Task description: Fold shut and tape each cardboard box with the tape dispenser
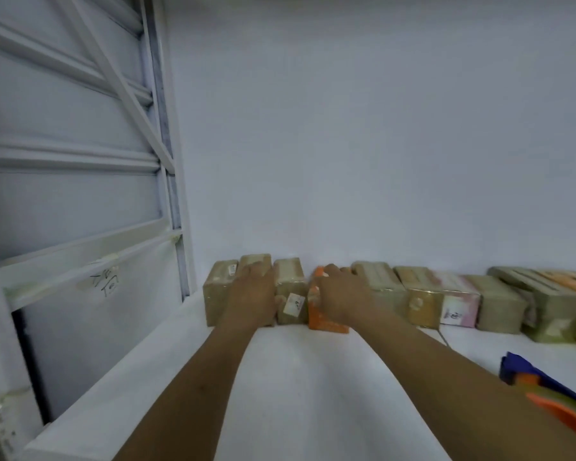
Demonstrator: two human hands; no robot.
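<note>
Cardboard boxes (419, 294) stand in a row along the back of a white table (296, 377), pushed against the white wall (379, 144). All of them look closed, and the picture is somewhat blurred. The right hand (341, 294) is clamped over the orange box (326, 322) in the row, its fingers curled over the box's top far edge and its palm covering the front. The left hand (251, 294) lies over the brown box (253, 259) second from the left end, with the back of the hand towards the camera. Whether its fingers hook round that box or only rest on it cannot be told. Between the two hands stands a labelled brown box (291, 287), touching its neighbours on both sides. To the right of the orange box the row runs on through more brown boxes and a pink-and-white box (459, 304). The blue and orange tape dispenser (546, 390) lies on the table near the right forearm, well apart from the boxes. A white metal frame (80, 161) rises on the left.
</note>
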